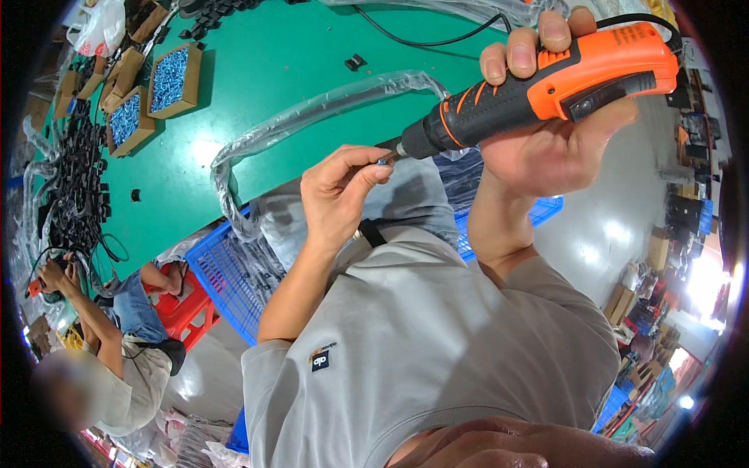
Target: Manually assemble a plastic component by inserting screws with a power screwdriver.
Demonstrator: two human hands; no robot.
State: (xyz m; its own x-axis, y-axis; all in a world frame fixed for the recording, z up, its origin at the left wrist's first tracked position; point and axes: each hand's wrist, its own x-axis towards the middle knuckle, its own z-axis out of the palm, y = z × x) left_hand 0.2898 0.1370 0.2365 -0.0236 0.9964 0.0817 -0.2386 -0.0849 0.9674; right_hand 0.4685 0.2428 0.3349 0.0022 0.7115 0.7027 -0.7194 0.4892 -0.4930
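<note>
An orange and black electric screwdriver (pixel 499 105) lies in my right hand (pixel 538 160), whose fingers wrap round its body. Its tip points left, toward my left hand (pixel 339 191). Thumb and forefinger of my left hand pinch a small blue screw (pixel 381 161) right by the driver's bit; whether the bit sits in the screw head I cannot tell. Behind both hands, a long part in clear plastic wrap (pixel 324 101) runs across the green table (pixel 273 74) and hangs over its near edge.
Two cardboard boxes of blue screws (pixel 173 81) stand at the left, beside a heap of black parts (pixel 74 171). Blue crates (pixel 226 273) flank my legs below the table edge. A co-worker (pixel 133 366) sits at the lower left near a red stool (pixel 187 308). A black cable (pixel 437 43) crosses the tabletop.
</note>
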